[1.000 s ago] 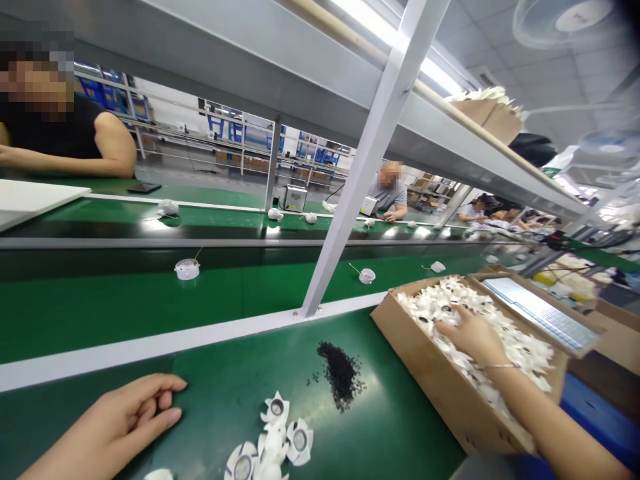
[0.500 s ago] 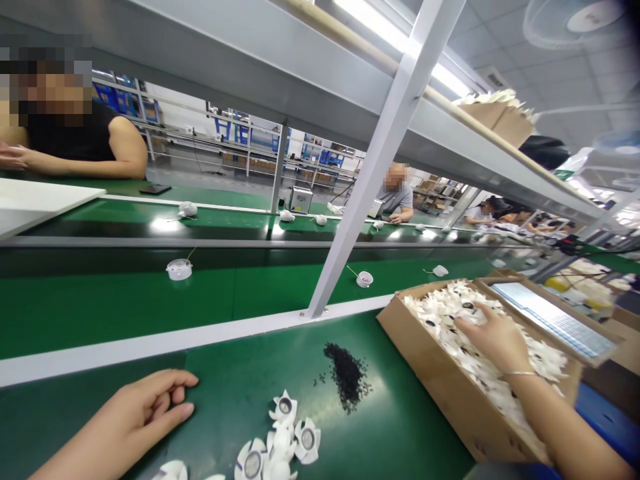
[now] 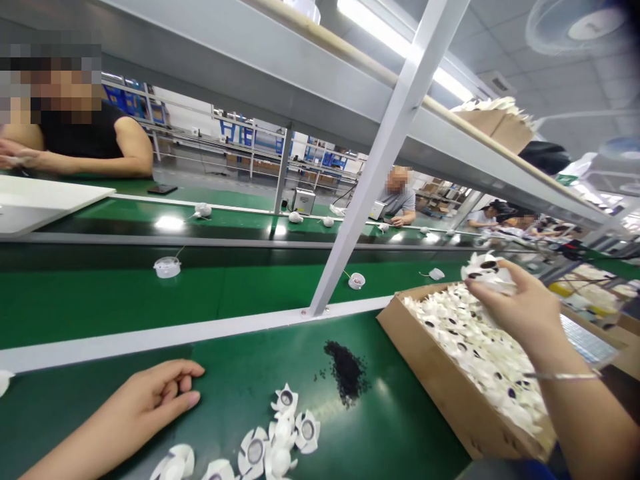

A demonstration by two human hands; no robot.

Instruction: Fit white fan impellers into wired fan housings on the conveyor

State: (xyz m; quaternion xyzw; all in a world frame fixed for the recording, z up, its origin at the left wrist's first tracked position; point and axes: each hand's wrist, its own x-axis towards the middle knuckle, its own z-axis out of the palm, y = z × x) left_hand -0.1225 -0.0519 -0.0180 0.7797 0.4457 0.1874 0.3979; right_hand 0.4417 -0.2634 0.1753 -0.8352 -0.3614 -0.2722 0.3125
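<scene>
Left hand [image 3: 150, 393]: fingers loosely curled, resting on the green conveyor belt [image 3: 400, 427]; nothing shows in its grip, though the curl could hide something small

Loose parts: white petal-edged plastic parts [image 3: 255, 452] with dark round centres, lying in an overlapping cluster just right of the left hand

Black granules [image 3: 346, 372]: a small heap on the belt, just beyond the cluster, with a few strays around it

Cardboard carton [image 3: 440, 387]: open, packed with matching white parts, at the belt's right side

Right hand [image 3: 520, 303]: raised above the carton, fingers and thumb pinching one white part [image 3: 489, 273]; a bracelet [image 3: 565, 375] circles the wrist

Risk: a slack pinch could drop the part — and tangled petals could drag neighbours over the carton's rim, while a careless brush would scatter the granules
</scene>
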